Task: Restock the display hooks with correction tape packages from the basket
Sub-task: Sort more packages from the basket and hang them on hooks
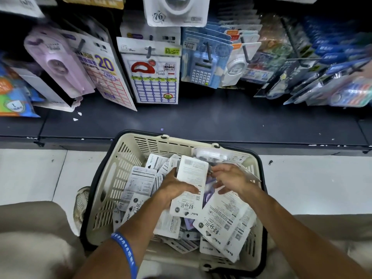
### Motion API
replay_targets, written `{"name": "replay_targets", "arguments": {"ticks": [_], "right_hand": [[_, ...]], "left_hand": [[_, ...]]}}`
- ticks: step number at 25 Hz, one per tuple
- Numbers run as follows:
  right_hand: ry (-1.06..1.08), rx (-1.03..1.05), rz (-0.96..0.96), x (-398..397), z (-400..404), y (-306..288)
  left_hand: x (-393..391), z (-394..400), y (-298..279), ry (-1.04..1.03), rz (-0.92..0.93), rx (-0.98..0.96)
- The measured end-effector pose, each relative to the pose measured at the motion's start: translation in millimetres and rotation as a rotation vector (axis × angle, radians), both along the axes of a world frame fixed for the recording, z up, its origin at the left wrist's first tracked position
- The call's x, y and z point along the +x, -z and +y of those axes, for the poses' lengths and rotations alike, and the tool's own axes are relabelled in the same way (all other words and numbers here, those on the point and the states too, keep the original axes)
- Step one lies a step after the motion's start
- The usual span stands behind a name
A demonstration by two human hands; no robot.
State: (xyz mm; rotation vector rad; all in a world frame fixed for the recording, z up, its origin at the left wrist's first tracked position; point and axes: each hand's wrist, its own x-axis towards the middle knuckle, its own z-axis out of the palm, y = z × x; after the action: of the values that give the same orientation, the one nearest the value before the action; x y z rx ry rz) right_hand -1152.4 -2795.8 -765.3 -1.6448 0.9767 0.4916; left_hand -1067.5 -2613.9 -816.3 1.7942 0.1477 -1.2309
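A cream plastic basket [112,178] stands on the floor below the shelf, filled with several white correction tape packages. My left hand [173,190] grips one white package [191,186] back side up, above the pile. My right hand [231,178] hovers beside that package's right edge with fingers spread and loosely bent, over a purple item; whether it holds anything is unclear. A large white package [225,222] lies under my right forearm. On the display hooks [149,52] above hang carded stationery, including a lilac correction tape pack [58,61] at the left.
A dark shelf ledge [201,121] runs between basket and hanging goods. Label sheets [155,81], a blue calculator pack [203,67] and blue-carded items [332,57] hang from the hooks. My knees flank the basket on the pale tiled floor [302,178]. A blue wristband [124,250] circles my left forearm.
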Motion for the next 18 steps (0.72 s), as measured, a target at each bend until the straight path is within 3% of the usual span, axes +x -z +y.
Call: {"name": "replay_targets", "arguments": {"ticks": [6, 11, 15, 18], "right_hand": [[-0.03, 0.027, -0.038, 0, 8, -13], [-0.401, -0.228, 0.065, 0, 18, -25], [-0.367, 0.005, -0.058, -1, 32, -45], [-0.146, 0.164, -0.266, 5, 34, -68]], "left_hand": [[13, 58, -19, -0.015, -0.035, -0.025], [15, 95, -43, -0.118, -0.067, -0.055], [21, 111, -65, -0.187, -0.069, -0.14], [23, 111, -74, -0.308, -0.041, -0.255]]}}
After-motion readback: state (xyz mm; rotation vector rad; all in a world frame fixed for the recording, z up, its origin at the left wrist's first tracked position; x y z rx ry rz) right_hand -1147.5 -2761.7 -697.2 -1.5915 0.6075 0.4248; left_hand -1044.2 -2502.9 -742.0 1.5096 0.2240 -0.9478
